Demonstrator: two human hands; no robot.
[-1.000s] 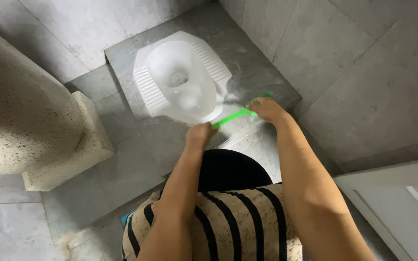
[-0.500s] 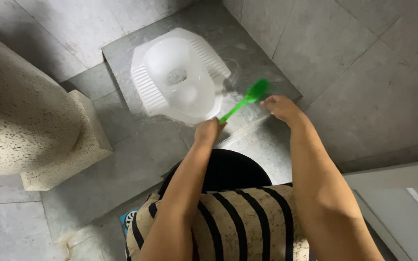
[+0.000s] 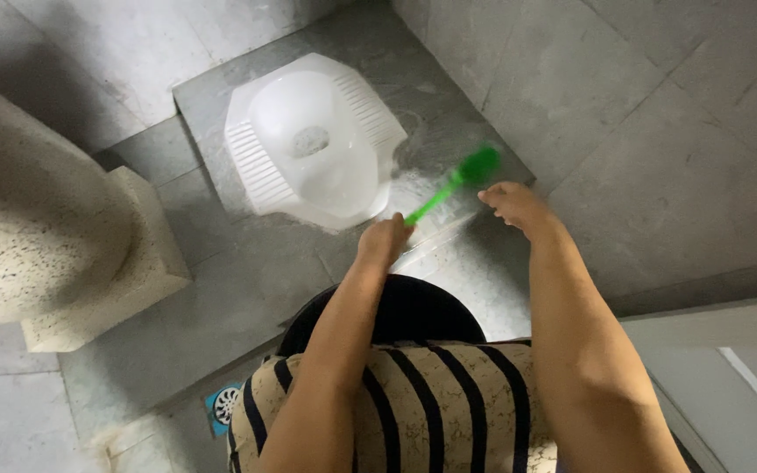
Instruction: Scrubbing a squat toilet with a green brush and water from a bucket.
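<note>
A white squat toilet pan (image 3: 308,140) is set into a raised grey tiled step (image 3: 457,96). My left hand (image 3: 385,241) is shut on the handle end of a green toilet brush (image 3: 449,184). Its blurred head hangs over the wet tiles just right of the pan. My right hand (image 3: 514,203) hovers beside the brush head, fingers loosely apart, holding nothing. Both forearms reach forward over my striped top and dark clothing.
A speckled stone block with a stepped base (image 3: 63,254) stands at the left. A small blue floor drain (image 3: 221,405) sits near my left side. A pale panel (image 3: 729,385) fills the lower right corner. Wet, foamy tiles (image 3: 435,232) lie in front of my hands.
The brush has swung from lying low across both hands up and to the right. My right hand has come off it, so only my left hand grips it.
</note>
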